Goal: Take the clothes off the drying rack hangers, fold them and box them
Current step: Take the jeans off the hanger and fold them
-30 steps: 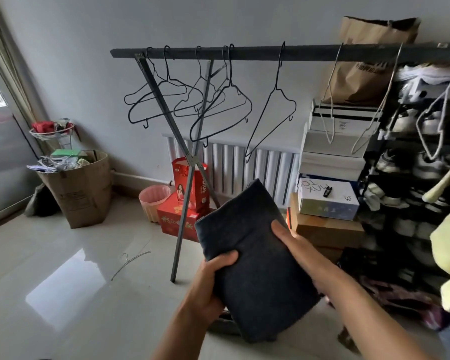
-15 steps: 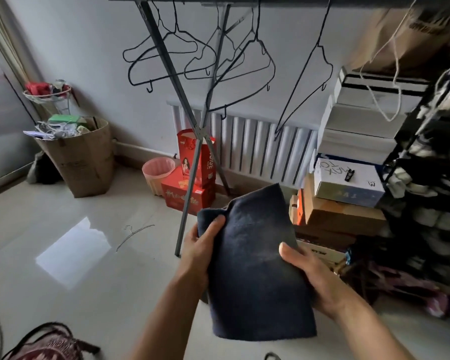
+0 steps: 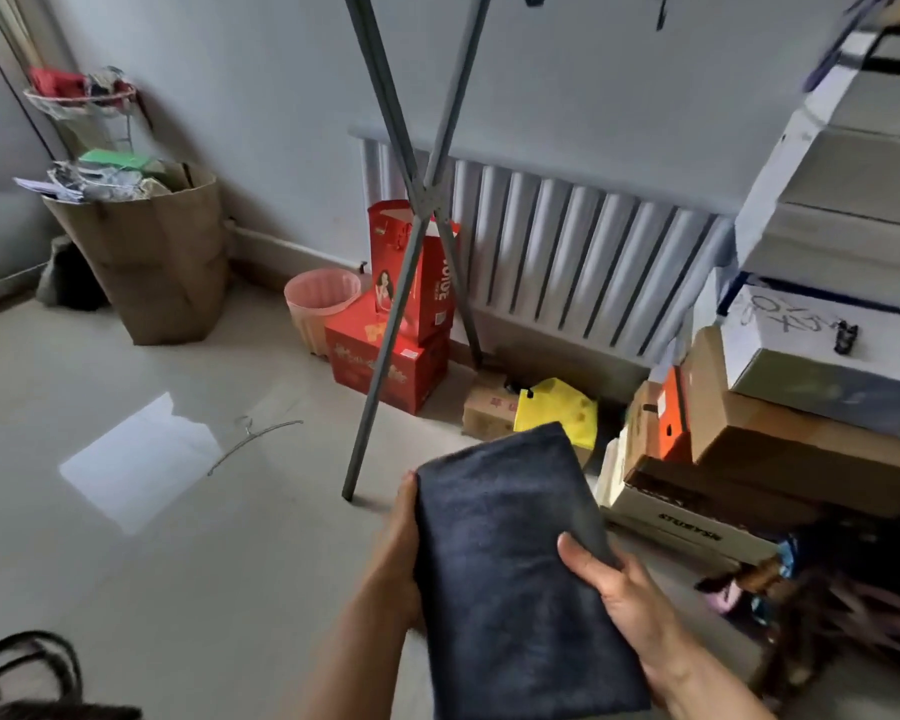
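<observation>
A folded dark navy garment (image 3: 510, 569) is held flat in front of me, low in the view. My left hand (image 3: 398, 553) grips its left edge from underneath, fingers hidden behind the cloth. My right hand (image 3: 619, 595) holds its right side with the thumb on top. The crossed grey legs of the drying rack (image 3: 411, 236) stand just beyond. The rack's bar and its hangers are out of view above. One thin wire hanger (image 3: 253, 443) lies on the floor to the left.
Stacked cardboard and shoe boxes (image 3: 780, 407) crowd the right side. Red gift boxes (image 3: 401, 324) and a pink bin (image 3: 320, 304) sit by the radiator. A full brown paper sack (image 3: 152, 252) stands at the left wall. Bag straps (image 3: 27, 672) lie at the bottom left.
My view has tilted down, so the hangers and bar left the frame. Both hands lowered the folded garment; my left thumb slid off its top to the edge.
</observation>
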`<state>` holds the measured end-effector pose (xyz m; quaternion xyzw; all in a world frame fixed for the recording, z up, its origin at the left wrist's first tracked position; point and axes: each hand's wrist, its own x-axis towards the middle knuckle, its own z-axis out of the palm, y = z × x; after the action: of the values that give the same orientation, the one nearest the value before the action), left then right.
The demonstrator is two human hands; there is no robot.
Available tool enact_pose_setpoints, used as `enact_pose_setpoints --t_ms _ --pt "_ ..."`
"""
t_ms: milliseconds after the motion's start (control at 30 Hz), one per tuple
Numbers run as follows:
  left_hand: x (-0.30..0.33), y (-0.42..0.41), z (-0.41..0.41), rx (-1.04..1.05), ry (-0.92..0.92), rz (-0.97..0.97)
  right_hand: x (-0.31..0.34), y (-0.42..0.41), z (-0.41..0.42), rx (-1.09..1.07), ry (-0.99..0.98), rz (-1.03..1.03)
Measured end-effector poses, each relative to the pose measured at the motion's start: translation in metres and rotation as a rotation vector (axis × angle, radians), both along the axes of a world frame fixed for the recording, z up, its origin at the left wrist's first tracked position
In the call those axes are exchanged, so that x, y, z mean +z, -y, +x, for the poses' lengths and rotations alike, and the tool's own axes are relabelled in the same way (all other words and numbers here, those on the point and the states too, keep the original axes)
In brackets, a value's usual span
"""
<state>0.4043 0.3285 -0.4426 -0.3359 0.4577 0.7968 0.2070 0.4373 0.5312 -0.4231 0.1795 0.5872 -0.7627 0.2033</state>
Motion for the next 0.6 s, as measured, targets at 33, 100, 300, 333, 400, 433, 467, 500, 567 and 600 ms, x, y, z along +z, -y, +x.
enact_pose_setpoints --t_ms 33,100,300,333,400,433,467,500,567,600 --pt "-0.025 -0.003 -0.001 -0.053 -0.034 0.023 -0.022 -0.004 -0.006 -0.033 0.002 0.022" --pt "-0.073 -0.015 0.004 -0.145 -0.090 -0.022 -0.063 -0.009 -0.013 -0.153 0.029 0.080" --pt "-0.211 -0.056 0.012 -0.318 -0.155 -0.347 -0.190 -0.043 -0.027 -0.251 0.226 0.181" --pt "-0.231 -0.059 0.008 -0.322 -0.157 -0.380 -0.206 -0.048 -0.030 -0.238 0.260 0.179" --pt "-0.271 -0.065 -0.004 -0.325 -0.154 -0.405 -0.238 -0.056 -0.037 -0.250 0.296 0.140" --pt "-0.293 -0.071 -0.012 -0.317 -0.151 -0.405 -0.260 -0.061 -0.043 -0.279 0.299 0.119" --pt "-0.308 -0.074 -0.018 -0.301 -0.146 -0.399 -0.277 -0.062 -0.051 -0.295 0.307 0.116" --pt "-0.326 -0.078 -0.026 -0.287 -0.144 -0.392 -0.301 -0.065 -0.061 -0.311 0.308 0.110" --pt "-0.357 -0.083 -0.040 -0.273 -0.136 -0.393 -0.342 -0.072 -0.077 -0.315 0.322 0.084" --pt "-0.373 -0.085 -0.046 -0.255 -0.134 -0.385 -0.358 -0.075 -0.085 -0.310 0.330 0.070"
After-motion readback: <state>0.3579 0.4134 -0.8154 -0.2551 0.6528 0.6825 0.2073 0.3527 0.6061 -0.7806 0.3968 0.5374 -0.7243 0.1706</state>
